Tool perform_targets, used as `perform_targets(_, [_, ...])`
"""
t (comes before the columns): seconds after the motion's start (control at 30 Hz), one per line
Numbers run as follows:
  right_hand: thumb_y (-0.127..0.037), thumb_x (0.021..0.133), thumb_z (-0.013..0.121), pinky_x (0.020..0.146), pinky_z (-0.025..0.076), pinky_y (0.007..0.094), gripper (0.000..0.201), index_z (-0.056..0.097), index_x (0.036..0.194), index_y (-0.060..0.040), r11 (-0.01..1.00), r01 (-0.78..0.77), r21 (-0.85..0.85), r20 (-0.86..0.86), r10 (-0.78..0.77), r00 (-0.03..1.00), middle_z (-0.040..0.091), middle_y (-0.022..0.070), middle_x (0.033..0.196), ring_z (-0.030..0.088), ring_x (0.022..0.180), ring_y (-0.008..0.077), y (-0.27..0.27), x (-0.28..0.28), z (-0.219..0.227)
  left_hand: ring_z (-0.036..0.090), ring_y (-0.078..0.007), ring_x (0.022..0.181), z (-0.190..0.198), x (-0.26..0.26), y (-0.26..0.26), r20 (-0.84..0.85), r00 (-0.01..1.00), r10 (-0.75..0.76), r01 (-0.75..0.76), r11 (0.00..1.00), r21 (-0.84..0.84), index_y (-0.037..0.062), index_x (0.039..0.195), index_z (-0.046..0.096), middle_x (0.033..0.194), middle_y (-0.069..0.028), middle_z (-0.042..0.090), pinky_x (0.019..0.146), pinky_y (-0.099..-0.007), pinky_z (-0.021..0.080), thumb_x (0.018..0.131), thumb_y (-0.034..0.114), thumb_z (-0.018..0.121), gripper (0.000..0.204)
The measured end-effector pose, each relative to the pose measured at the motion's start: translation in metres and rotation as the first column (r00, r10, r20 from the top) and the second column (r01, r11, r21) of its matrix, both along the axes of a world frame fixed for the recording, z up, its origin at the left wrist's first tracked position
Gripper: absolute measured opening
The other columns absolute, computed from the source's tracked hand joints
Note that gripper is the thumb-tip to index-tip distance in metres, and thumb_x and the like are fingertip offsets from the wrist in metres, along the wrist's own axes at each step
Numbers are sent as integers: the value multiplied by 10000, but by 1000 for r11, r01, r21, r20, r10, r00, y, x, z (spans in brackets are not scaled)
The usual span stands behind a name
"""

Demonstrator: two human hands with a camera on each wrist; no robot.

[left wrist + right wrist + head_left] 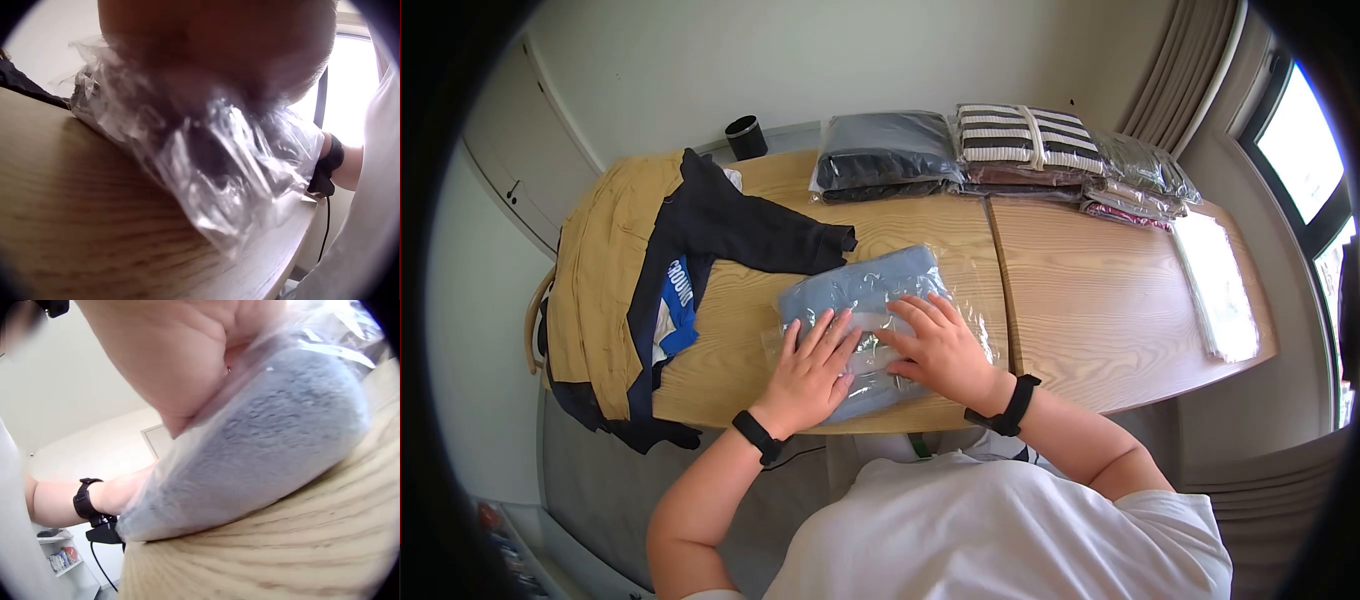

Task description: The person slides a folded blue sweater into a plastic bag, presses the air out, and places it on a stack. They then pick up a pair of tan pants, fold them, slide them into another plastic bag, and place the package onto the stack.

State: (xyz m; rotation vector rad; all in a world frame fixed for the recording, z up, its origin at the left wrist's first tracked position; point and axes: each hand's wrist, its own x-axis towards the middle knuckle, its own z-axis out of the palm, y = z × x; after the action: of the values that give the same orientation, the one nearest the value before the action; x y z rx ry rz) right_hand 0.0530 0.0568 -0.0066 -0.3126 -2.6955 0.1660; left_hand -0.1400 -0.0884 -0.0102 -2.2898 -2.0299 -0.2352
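A folded light-blue garment [862, 281] in a clear plastic bag [975, 300] lies near the table's front edge. My left hand [808, 372] rests on its left side, fingers spread and extended. On the right side lies my right hand [945, 350], also with fingers spread over the plastic. The left wrist view has crinkled, shiny plastic [212, 181] below the left hand. In the right wrist view the garment [281, 431] looks thick and fuzzy under the film, with the right palm against its top.
Tan and dark clothes [615, 270] heap over the table's left end, a dark sleeve [770, 235] reaching inward. Bagged folded garments [890, 150] and a striped bundle [1030, 140] line the back. Clear plastic bags [1215, 285] lie at right. A black bin [746, 138] stands behind the wooden table [1090, 320].
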Motion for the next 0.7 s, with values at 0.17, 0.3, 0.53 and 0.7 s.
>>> perform_targets(0.17, [-330,808,680,1069,306,466,465,581,1252,-234,974,-94,-205,17,99,995,464,103,1291,456,1198,305,20,7,-5,211,-327,1410,-3,-7,3,125,991,-39,41,999,-12,67,1426,357,1525,-128,248,1105,-570,180,860,227,531,614])
perform_targets(0.3, [-328,800,689,1069,299,488,491,569,1266,-232,928,-125,-351,36,146,989,456,97,1298,422,1234,315,25,6,-7,199,-323,1414,-11,-10,4,186,982,-38,48,998,-51,79,1438,338,1536,-116,225,1093,-589,186,861,247,543,636])
perform_targets(0.53, [-346,773,713,1037,327,509,514,575,1255,-233,882,-121,-455,58,165,985,436,83,1295,427,1210,295,32,3,-13,157,-349,1423,-17,-14,7,317,947,-52,89,991,-102,62,1438,339,1540,-151,199,1100,-608,100,854,259,549,651])
perform_targets(0.7, [-360,768,712,1029,335,505,515,580,1250,-236,896,-108,-431,69,152,986,438,82,1290,437,1194,292,31,3,-16,141,-340,1428,-16,-12,7,295,955,-40,88,985,-151,64,1440,338,1542,-143,197,1101,-605,97,850,260,555,658])
